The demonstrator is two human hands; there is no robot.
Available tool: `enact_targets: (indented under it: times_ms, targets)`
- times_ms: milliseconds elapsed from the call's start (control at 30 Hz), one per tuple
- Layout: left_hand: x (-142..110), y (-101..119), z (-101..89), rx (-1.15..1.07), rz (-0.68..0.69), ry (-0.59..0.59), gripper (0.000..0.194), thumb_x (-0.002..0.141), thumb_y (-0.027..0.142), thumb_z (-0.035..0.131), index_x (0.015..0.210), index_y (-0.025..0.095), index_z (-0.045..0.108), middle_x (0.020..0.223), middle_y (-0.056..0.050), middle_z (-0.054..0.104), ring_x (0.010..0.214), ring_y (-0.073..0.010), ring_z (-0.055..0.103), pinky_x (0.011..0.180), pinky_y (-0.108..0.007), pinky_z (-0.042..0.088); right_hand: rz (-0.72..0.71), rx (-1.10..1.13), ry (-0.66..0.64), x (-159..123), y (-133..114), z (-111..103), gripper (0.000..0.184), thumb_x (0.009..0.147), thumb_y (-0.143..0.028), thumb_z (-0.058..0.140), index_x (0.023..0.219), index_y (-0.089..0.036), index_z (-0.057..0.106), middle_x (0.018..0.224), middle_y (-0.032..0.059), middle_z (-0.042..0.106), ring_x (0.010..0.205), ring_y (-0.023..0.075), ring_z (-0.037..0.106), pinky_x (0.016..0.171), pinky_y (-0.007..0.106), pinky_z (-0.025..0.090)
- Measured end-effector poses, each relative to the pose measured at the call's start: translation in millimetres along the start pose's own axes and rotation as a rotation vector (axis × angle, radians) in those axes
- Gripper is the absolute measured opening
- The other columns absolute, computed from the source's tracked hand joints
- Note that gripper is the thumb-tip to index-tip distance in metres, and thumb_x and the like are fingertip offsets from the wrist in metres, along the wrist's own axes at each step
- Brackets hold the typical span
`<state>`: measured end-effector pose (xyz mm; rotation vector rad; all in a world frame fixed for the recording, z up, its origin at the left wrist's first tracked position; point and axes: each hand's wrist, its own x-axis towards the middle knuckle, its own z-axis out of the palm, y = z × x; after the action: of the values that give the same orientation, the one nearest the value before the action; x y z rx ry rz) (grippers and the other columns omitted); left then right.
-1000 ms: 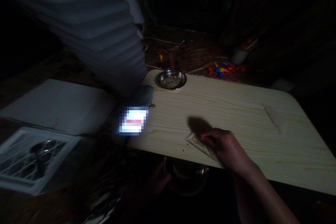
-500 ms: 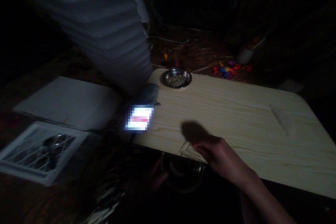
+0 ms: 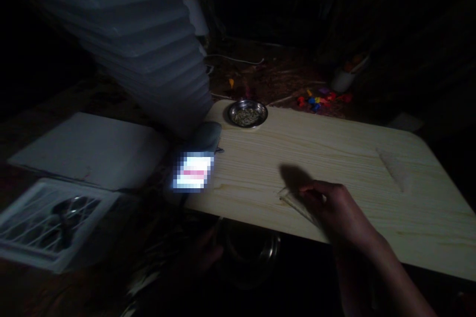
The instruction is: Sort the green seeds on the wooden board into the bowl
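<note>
My right hand point(image 3: 336, 208) is closed in a pinch just above the pale wood-grain table point(image 3: 334, 158), near its front edge. Under its fingers shows a thin, see-through piece with pale edges point(image 3: 295, 203); its kind is hard to make out. Below the table's edge, in deep shadow, my left hand point(image 3: 208, 252) grips the left side of a shiny round bowl point(image 3: 273, 247). What the bowl contains is too dark to see. A small metal bowl point(image 3: 247, 114) with pale greenish bits inside stands at the table's far left corner.
A blurred lit screen point(image 3: 194, 172) and a dark rounded object point(image 3: 208, 133) lie at the table's left edge. Left of them are a white basket point(image 3: 28, 257) with metal utensils and a white flat panel point(image 3: 89, 146). Colourful small pieces point(image 3: 320, 101) lie on the floor beyond.
My right hand has moved to the right over the table, and the thin see-through piece has shifted with it. The view has turned slightly; the small metal bowl stays put.
</note>
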<state>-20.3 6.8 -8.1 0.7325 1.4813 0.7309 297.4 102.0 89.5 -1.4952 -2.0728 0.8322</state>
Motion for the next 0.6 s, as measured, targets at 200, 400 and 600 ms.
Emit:
enact_targets:
  times_ms: [200,400,600]
  targets:
    - [-1.4,1.0,19.9,0.191,-0.052,0.004,0.051,0.07,0.029,0.065,0.12,0.02,0.065,0.131,-0.01,0.061,0.127,-0.0337,0.05,0.107,-0.049,0.038,-0.003,0.023,-0.01,-8.9,-7.4,-8.7,0.021,0.086,-0.027,0.056,0.097,-0.026,0.074,0.092,0.0021,0.076,0.081,0.0204,0.071,0.071,0.032,0.055]
    - [-3.2,15.0,26.8,0.263,-0.086,-0.093,0.054,0.075,0.03,0.064,0.129,0.027,0.059,0.14,-0.009,0.052,0.131,-0.0349,0.044,0.108,-0.054,0.034,-0.054,0.025,-0.046,-3.7,-14.4,1.3,0.023,0.089,-0.027,0.053,0.099,-0.026,0.074,0.093,0.0022,0.076,0.082,0.0197,0.071,0.072,0.033,0.055]
    - [-3.2,17.7,21.6,0.08,-0.109,-0.096,0.058,0.074,0.03,0.062,0.129,0.016,0.057,0.134,-0.011,0.058,0.126,-0.0326,0.051,0.104,-0.047,0.043,-0.115,-0.01,-0.123,0.0,-24.1,15.2,0.02,0.09,-0.025,0.055,0.095,-0.027,0.074,0.092,0.001,0.075,0.079,0.0189,0.07,0.071,0.033,0.054]
